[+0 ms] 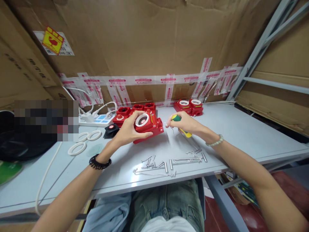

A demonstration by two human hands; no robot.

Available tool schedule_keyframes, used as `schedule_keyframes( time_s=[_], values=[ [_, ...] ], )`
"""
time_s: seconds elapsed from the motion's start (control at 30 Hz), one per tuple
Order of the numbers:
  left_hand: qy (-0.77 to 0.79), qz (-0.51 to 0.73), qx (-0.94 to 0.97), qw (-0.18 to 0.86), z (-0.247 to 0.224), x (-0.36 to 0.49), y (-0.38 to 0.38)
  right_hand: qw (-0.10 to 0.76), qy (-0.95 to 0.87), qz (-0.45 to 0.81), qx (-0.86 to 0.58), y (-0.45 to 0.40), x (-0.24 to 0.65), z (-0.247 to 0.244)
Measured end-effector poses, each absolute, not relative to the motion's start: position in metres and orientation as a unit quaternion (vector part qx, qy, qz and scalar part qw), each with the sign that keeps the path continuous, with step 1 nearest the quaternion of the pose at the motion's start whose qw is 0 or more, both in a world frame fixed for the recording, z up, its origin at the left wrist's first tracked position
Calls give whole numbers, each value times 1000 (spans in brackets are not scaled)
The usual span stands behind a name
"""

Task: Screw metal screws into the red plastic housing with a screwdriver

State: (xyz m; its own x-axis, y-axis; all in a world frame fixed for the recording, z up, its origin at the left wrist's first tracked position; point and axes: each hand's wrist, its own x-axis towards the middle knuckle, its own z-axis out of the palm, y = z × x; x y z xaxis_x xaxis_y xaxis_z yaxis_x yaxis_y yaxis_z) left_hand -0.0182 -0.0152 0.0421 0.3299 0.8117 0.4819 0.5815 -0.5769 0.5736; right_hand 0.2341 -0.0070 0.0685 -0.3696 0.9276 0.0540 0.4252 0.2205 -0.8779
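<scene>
My left hand is wrapped round a red housing with a white ring on its face, tilted above the table. To its right, my right hand is closed round a screwdriver with a green and yellow handle. Near the right fingertips is a small metallic piece, too small to tell. Below the hands, several screws, metal rods and thin chains lie on the table.
More red housings stand behind my left hand, and two at the back right. White rings, a black part and a power strip lie left. Cardboard rises behind; a metal frame stands right.
</scene>
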Motion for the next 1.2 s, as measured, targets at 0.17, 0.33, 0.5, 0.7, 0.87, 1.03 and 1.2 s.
schedule_keyframes(
  time_s=[0.17, 0.33, 0.5, 0.7, 0.87, 1.03, 1.2],
  values=[
    [431, 391, 801, 138, 38, -15, -15, 361, -720, 352, -476, -11, 228, 63],
    [435, 405, 798, 99, 39, -12, -17, 360, -750, 287, -475, -16, 226, 59],
    [432, 403, 802, 88, 40, -11, -18, 347, -773, 260, -463, -17, 225, 57],
    [428, 398, 806, 92, 40, -10, -18, 336, -792, 219, -461, -18, 224, 55],
    [419, 397, 810, 101, 39, -9, -19, 327, -796, 205, -466, -18, 222, 52],
    [419, 394, 812, 99, 39, -9, -19, 331, -798, 196, -464, -20, 220, 52],
    [422, 400, 805, 118, 39, -11, -17, 323, -791, 271, -443, -18, 225, 56]
  ],
)
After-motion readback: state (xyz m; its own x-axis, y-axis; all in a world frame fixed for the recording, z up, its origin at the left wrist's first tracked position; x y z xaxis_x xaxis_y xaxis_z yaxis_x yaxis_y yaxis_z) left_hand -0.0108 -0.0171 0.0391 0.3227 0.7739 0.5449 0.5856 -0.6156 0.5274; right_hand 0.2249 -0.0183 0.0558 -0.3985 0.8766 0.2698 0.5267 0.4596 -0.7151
